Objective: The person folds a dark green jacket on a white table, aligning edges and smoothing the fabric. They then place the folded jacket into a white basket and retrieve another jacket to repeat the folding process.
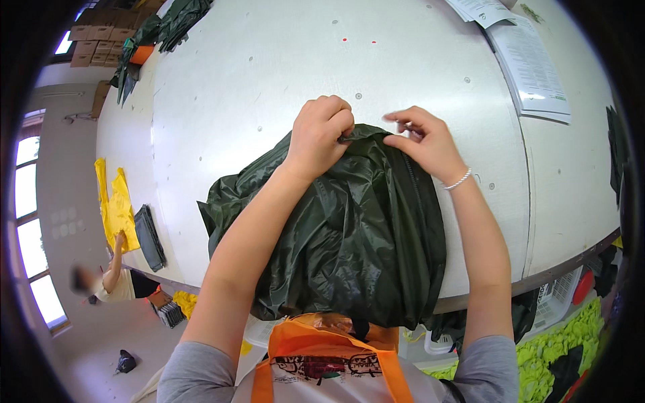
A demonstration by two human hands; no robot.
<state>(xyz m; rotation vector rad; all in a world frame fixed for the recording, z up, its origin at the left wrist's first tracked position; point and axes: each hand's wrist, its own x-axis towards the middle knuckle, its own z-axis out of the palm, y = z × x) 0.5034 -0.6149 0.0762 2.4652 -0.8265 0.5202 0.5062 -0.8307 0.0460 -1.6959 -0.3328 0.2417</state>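
A dark green, shiny rain jacket [336, 235] lies bunched on the white table in front of me, its near side hanging over the edge. A zip runs down its right part. At its far edge my left hand [321, 131] is closed, fingers pinching the fabric by a small dark piece. Just to the right, my right hand [426, 142] hovers by the same edge, thumb and forefinger apart. Its curled fingers are slightly blurred, and something small and dark shows near them.
Stacked printed sheets [534, 74] lie at the far right of the white table [302, 60]. Dark green garments [178, 23] sit at the far left. A person at left handles a yellow garment [119, 208] beside a folded dark one [149, 238]. Bright yellow-green fabric [537, 356] lies below the table edge.
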